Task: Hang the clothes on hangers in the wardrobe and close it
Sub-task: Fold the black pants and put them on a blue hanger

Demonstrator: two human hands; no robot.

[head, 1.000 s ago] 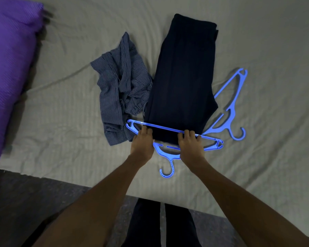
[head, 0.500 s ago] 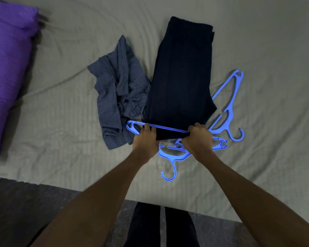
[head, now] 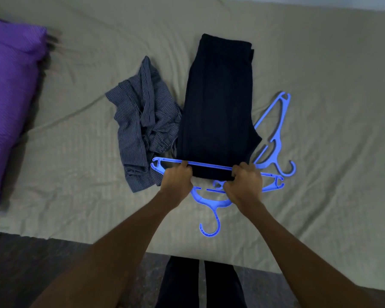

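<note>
Folded dark trousers (head: 218, 107) lie lengthwise on the bed, their near end passing under the crossbar of a blue hanger (head: 209, 204). My left hand (head: 176, 177) grips the near hem of the trousers at its left corner. My right hand (head: 242, 184) grips the hem at the right corner, fingers curled over the cloth by the bar. The hanger's hook points toward me. A crumpled striped shirt (head: 142, 121) lies left of the trousers. A second blue hanger (head: 276, 138) rests on the bed to the right, partly under the trousers.
A purple pillow (head: 9, 103) sits at the left end of the bed. The beige sheet (head: 331, 85) stretches to the far edge. The bed's near edge runs just below the hanger hook, with dark floor and my legs below it.
Both hands went from flat on the trouser hem to curled round it. The right hand shifted slightly and now bunches the cloth by the hanger bar.
</note>
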